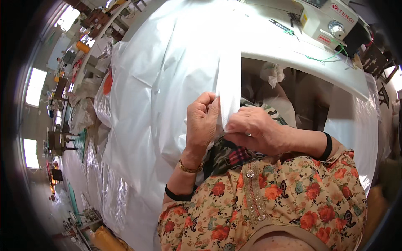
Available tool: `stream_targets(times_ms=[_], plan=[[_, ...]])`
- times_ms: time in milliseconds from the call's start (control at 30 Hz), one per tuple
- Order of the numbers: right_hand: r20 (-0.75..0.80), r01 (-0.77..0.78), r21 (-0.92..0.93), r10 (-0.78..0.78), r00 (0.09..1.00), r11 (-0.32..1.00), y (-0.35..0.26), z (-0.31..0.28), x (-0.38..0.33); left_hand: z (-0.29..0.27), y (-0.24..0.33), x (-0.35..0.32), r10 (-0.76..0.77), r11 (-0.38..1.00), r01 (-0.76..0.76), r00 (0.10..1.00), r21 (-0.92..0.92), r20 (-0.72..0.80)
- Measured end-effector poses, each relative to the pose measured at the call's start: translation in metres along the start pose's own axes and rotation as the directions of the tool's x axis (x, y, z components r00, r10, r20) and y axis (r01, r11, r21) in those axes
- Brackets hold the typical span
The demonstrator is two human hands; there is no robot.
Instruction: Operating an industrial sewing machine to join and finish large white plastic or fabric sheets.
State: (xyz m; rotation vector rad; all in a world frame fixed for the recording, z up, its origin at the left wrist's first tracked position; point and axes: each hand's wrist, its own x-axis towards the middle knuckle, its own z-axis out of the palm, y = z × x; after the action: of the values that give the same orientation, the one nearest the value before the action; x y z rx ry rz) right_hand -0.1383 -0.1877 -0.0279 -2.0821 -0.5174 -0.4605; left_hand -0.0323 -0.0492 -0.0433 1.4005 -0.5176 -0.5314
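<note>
Pinching the edge of a white sheet (138, 113) with curled fingers, the left hand (202, 119) and right hand (257, 129) nearly meet. Clear plastic (101, 105) lies beside something orange-red (108, 84).

**White sheet (142, 104), large, one piece**

Material thin and smooth, faintly glossy. Broad part loosely spread on the left, draping downward, with long soft folds and shallow creases. Along the right side, a narrow, flat edge band (230, 79) runs nearly upright, its near end pinched in two places. Far end washed out by glare; limit cannot be told.
</note>
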Motion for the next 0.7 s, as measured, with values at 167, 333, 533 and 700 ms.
stream_targets(times_ms=[167,333,533,700], plan=[[0.007,-0.01,0.006,0.01,1.0,1.0,0.002,0.02,0.002,-0.011,0.001,-0.001,-0.048,0.998,0.047,0.998,0.029,0.031],[0.075,-0.041,-0.076,0.047,0.996,0.996,-0.002,0.039,-0.003,-0.015,0.005,-0.011,-0.103,0.993,0.106,0.993,-0.05,0.054],[0.198,0.143,0.044,-0.149,0.969,0.989,0.0,0.059,-0.001,-0.02,0.0,-0.019,-0.125,0.99,0.123,0.992,0.069,0.023],[0.342,0.1,0.178,-0.157,0.926,0.979,0.007,0.049,-0.002,-0.025,-0.003,-0.025,-0.235,0.969,0.233,0.972,0.08,0.021]])
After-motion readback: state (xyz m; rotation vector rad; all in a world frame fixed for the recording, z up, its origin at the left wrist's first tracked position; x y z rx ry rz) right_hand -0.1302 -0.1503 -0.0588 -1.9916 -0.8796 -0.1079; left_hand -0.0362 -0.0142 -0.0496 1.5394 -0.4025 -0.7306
